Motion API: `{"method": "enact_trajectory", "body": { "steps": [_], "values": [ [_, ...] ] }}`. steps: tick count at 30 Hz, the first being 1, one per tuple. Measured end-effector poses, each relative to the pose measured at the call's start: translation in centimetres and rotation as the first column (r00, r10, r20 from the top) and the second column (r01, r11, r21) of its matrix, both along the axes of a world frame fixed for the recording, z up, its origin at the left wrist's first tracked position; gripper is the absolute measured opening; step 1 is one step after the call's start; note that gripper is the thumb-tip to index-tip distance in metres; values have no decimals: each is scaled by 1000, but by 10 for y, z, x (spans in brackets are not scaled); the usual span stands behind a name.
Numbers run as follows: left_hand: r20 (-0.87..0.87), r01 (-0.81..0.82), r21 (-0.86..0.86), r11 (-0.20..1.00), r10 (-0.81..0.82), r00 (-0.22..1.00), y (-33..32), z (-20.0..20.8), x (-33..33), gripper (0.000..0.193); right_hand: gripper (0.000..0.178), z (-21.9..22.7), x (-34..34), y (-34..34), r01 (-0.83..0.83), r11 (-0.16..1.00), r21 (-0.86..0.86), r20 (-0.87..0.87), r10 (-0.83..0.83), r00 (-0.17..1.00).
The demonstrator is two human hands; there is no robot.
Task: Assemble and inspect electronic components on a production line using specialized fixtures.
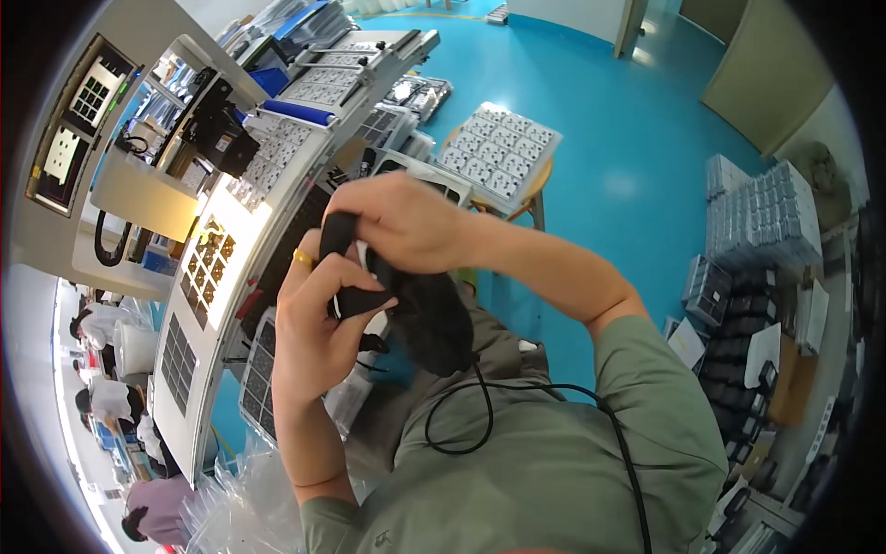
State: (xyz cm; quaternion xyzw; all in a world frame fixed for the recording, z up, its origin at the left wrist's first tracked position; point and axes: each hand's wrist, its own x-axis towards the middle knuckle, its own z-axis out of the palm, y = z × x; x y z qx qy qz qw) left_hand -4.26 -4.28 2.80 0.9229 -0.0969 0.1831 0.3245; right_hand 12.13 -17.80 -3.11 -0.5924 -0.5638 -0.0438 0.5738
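Note:
Both my hands are raised in front of my body, close together, on a black band [340,233] that looks like a fabric strap. My right hand [406,222] is closed on its upper part, slightly blurred. My left hand [318,300], with a yellow ring on one finger, pinches a lower flat black part [360,301]. Something pale shows between the fingers. Just below my right hand hangs a dark, soft-looking bundle [432,323], and a black cord [489,406] runs from it across my green shirt. I cannot tell how the band and bundle join.
To the left is a machine bench [180,369] with a lit dark grid panel [209,268]. A stool bears clear trays [498,152] of small parts. Stacked trays [766,217] and black items line the right side. Other people [161,508] sit at far left; plastic bags [245,503] lie lower left.

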Motion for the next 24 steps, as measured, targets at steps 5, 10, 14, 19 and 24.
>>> {"method": "enact_trajectory", "body": {
  "steps": [5,10,14,19,24],
  "values": [
    [2,204,-130,970,-206,979,-37,13,15,24,17,18,1,-84,-35,999,-26,-286,26,958],
    [171,275,-25,961,-267,948,-63,11,27,23,27,-2,36,-164,385,914,130,-503,-274,819],
    [194,202,84,976,-214,957,-78,-8,45,21,25,-1,48,-245,324,931,168,-631,-151,761],
    [-113,138,-105,985,-150,982,-86,-54,79,16,31,-12,40,-290,638,769,33,-702,-437,563],
    [-202,138,-47,989,-144,969,-92,-113,109,19,45,-75,64,-315,671,726,-151,-691,-563,454]
  ]
}}
